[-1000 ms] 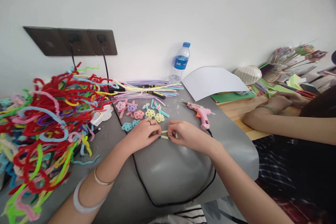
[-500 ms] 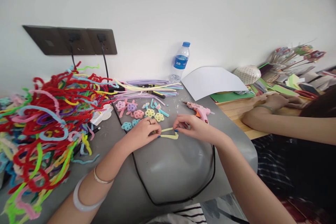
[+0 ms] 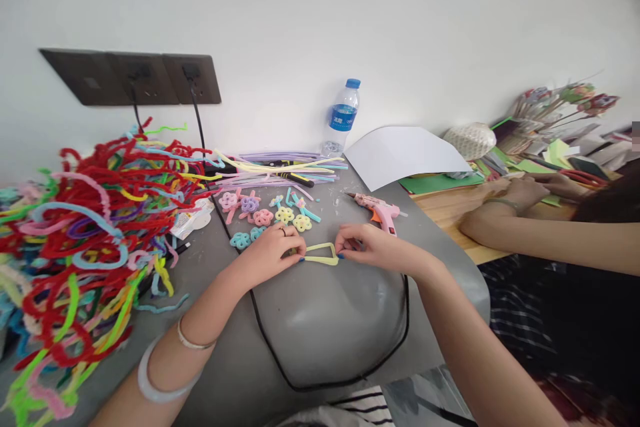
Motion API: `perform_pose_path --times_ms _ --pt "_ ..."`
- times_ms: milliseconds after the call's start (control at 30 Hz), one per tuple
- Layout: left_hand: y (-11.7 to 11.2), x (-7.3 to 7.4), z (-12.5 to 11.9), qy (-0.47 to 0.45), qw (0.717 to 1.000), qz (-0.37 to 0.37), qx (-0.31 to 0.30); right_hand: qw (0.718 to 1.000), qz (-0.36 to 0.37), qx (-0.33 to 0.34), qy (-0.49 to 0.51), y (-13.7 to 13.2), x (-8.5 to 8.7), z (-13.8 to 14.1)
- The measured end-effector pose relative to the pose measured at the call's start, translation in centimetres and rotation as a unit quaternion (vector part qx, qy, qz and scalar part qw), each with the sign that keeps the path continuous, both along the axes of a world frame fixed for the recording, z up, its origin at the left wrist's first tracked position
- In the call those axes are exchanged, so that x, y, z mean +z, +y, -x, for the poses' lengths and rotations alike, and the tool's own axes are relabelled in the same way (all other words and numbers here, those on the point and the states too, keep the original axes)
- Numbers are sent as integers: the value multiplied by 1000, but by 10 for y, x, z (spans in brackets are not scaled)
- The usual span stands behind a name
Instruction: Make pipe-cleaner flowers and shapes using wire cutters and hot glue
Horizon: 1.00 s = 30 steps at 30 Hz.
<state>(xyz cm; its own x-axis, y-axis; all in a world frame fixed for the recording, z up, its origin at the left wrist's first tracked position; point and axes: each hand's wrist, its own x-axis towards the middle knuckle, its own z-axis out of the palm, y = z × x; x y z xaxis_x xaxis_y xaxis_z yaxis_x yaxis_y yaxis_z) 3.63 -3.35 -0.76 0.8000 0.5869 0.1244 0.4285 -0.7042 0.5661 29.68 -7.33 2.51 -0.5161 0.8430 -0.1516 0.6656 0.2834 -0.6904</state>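
Note:
A pale yellow pipe cleaner (image 3: 323, 261), bent into a narrow frame with squared corners, spans the gap between my hands just above the grey surface. My left hand (image 3: 277, 250) pinches its left end, which the fingers partly hide. At the right corner, my right hand (image 3: 367, 248) has thumb and fingertips closed on the bend. Just beyond my left hand lie small pipe-cleaner flowers: yellow ones (image 3: 301, 223), a pink one (image 3: 263, 217), a purple one (image 3: 249, 205) and blue ones (image 3: 240, 240). A pink glue gun (image 3: 383, 211) rests behind my right hand.
A tangled heap of coloured pipe cleaners (image 3: 95, 233) covers the left side. Straight pipe cleaners (image 3: 280, 160) lie along the wall near a water bottle (image 3: 343, 113) and white paper (image 3: 407, 153). A black cord (image 3: 320, 389) loops in front. Another person's arm (image 3: 540, 240) rests at right.
My right hand has shifted slightly right, and its end of the yellow pipe cleaner now shows a squarer corner. My left hand has stayed nearly in place.

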Motion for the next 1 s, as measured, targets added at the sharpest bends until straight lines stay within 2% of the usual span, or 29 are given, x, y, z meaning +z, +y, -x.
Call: perform_pose_path --times_ms 300,1000 --pt "0 -1 0 1 1000 -4 2 1000 -13 3 -10 -1 2 3" --pt "1 -5 1 -4 1000 -3 1 998 -39 19 -44 -1 -5 8"
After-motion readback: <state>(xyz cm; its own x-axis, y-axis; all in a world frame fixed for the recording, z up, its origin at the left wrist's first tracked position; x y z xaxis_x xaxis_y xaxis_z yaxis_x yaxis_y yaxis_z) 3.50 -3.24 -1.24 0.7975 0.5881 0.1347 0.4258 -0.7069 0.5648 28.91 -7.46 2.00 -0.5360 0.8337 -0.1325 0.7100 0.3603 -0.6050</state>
